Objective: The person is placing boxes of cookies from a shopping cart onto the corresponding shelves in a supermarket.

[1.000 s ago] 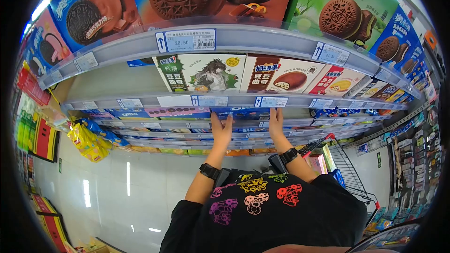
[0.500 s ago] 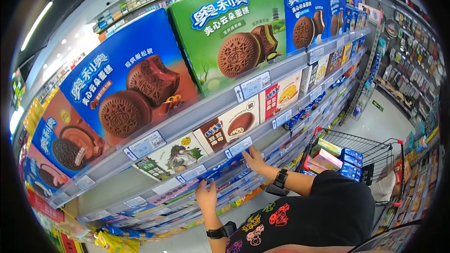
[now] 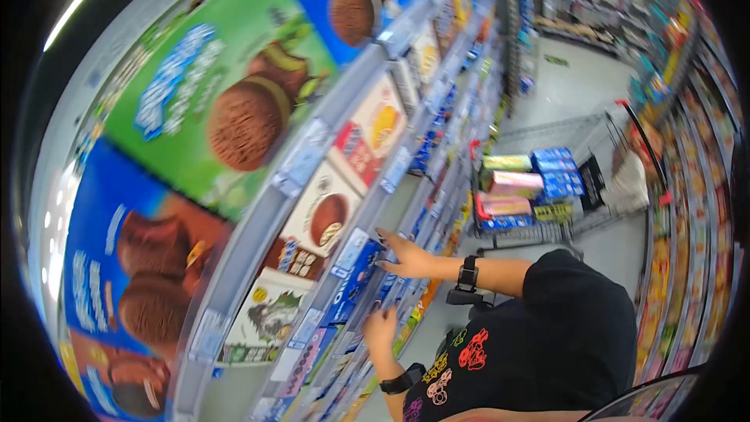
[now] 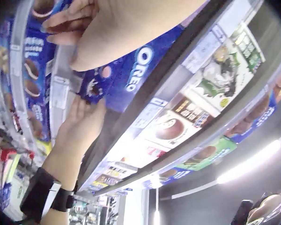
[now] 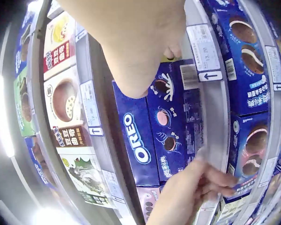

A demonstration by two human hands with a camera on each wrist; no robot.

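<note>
A blue Oreo box (image 3: 353, 281) (image 4: 136, 70) (image 5: 139, 145) lies on a middle shelf, its printed side facing out. My right hand (image 3: 410, 259) (image 4: 84, 119) (image 5: 136, 47) is against one end of the box, fingers mostly extended; its fingertips are partly hidden in the right wrist view. Lower, near the other end, my left hand (image 3: 380, 330) (image 4: 79, 23) (image 5: 187, 190) hangs in front of the shelf rail, fingers loosely bent and holding nothing visible. Contact between the left hand and the box cannot be told.
Cookie boxes (image 3: 322, 211) fill part of the shelf above, with larger cake boxes (image 3: 226, 109) higher up. A cart (image 3: 617, 223) holding several boxes (image 3: 517, 183) stands at the right of the head view. More packs line the lower shelves.
The head view has swung toward the cart, tilting the shelves. My left hand has dropped from the box's front edge, while my right hand remains at its end.
</note>
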